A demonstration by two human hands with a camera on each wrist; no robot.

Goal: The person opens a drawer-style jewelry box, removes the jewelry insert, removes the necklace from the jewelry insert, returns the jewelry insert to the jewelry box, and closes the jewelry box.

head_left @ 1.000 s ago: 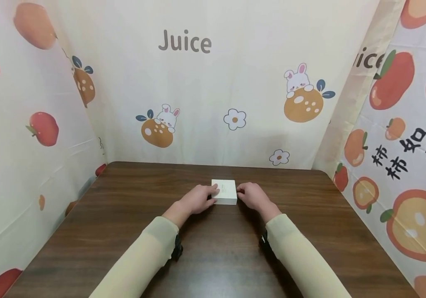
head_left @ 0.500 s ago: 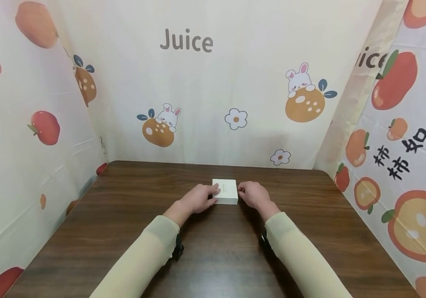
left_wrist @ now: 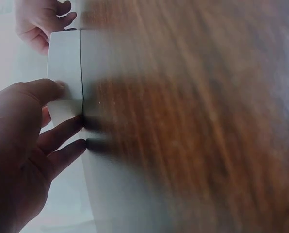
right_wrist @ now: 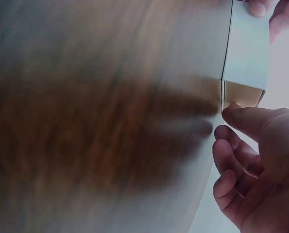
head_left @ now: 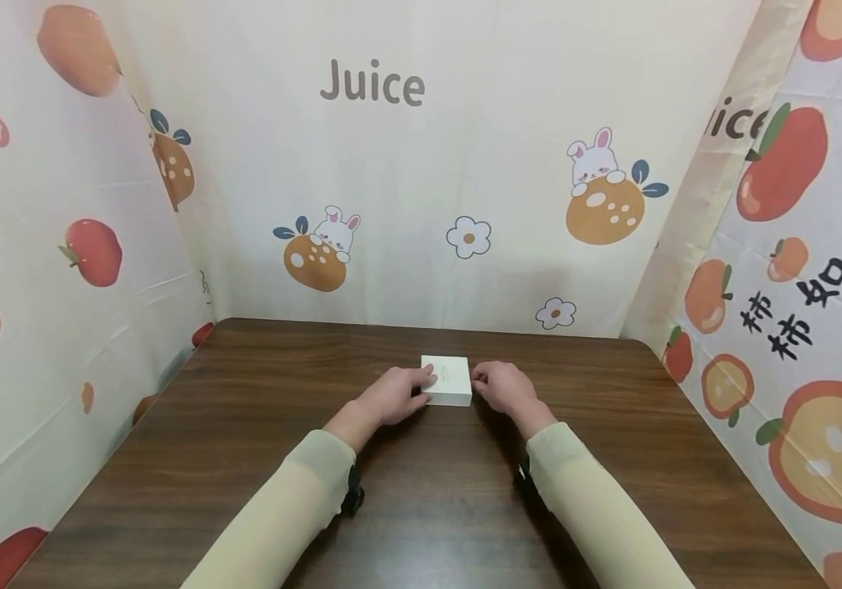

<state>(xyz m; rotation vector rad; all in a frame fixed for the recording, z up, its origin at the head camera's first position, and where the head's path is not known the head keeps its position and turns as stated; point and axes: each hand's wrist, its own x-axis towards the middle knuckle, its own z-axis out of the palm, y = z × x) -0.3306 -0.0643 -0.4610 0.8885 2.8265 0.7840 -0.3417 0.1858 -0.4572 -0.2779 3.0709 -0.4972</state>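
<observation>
A small white box (head_left: 448,379) with faint print on its top lies flat on the brown table, towards the back. My left hand (head_left: 391,395) grips its left end. In the left wrist view, the left thumb (left_wrist: 55,90) presses the near side while other fingertips reach the table beside the box's end. My right hand (head_left: 505,387) is at the right end with curled fingers. Up close in the right wrist view, the right thumb (right_wrist: 239,114) touches the lower part of the tan end face (right_wrist: 242,93); nothing shows between thumb and fingers. The box's far side is hidden.
The dark wood-grain table (head_left: 421,507) has rounded far corners. Behind it hangs a pale curtain (head_left: 406,164) printed with fruit, rabbits and flowers, and patterned sheets close off the left (head_left: 30,393) and right (head_left: 745,270). Dark wrist straps (head_left: 352,491) sit at both cuffs.
The whole view has shifted slightly. Both hands and the box keep the same positions relative to one another.
</observation>
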